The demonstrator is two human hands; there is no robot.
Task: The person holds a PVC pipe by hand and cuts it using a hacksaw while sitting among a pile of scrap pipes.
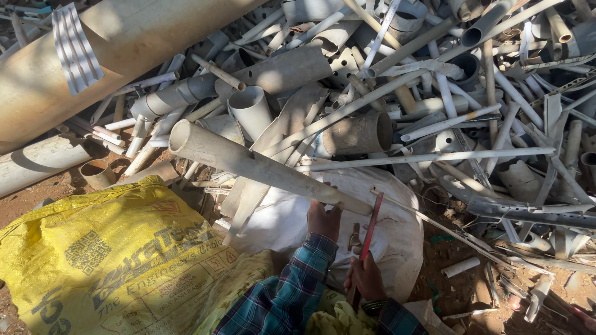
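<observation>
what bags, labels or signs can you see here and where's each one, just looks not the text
yellow sack: lower left on the ground, crumpled woven bag, bright yellow with dark print and a square code patch.
white sack: centre, under the long grey pipe, bulging, plain dirty white; the left hand is at its top edge, the right hand with a red tool just before it.
No signs or screens.

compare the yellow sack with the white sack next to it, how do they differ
The yellow sack is bright yellow with dark printing; the white sack is plain. The yellow sack lies free of the hands at lower left; the white sack bulges under the long pipe that the left hand grips, with the right hand holding a red-handled tool over it. Both rest on the dirt beside the pipe scrap pile.
</observation>
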